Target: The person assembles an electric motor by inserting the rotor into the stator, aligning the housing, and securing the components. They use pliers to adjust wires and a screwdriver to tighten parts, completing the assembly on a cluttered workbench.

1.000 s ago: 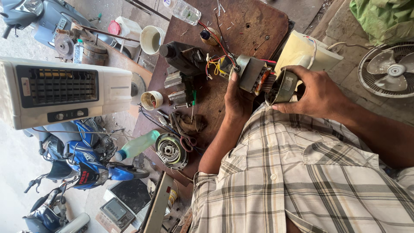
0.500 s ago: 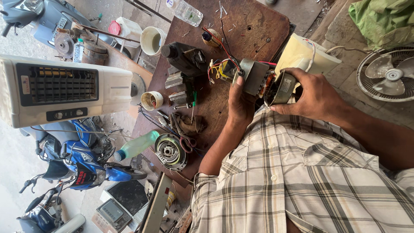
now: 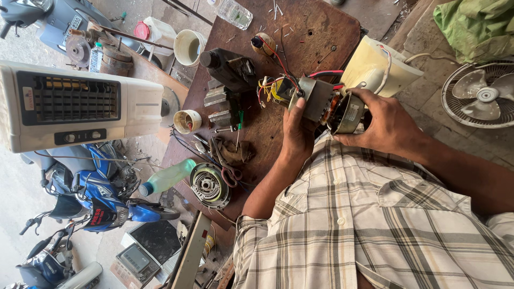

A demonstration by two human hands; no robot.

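I have both hands on a small electric motor [image 3: 326, 107] held just above the near edge of the brown table [image 3: 321, 37]. My left hand [image 3: 297, 134] is wrapped around the grey laminated block of the motor from below, fingers closed on it, thumb up along its side. My right hand [image 3: 388, 126] is clamped on the rounded metal end cap [image 3: 347, 113], the fingers curled over its rim. To work the two halves well, I judge that the left hand should hold the block steady while the right does the turning or pulling, with the pull kept straight along the shaft so the copper windings between the parts are not scraped. The bundle of red, yellow and black wires [image 3: 270, 88] runs off the far side of the block toward the table, so I would keep slack in it and avoid twisting it. The motor sits between my hands, touching both, with the cream plastic housing [image 3: 375, 67] just beyond the right hand and the black motor part [image 3: 227, 67] lying well to the left on the table.
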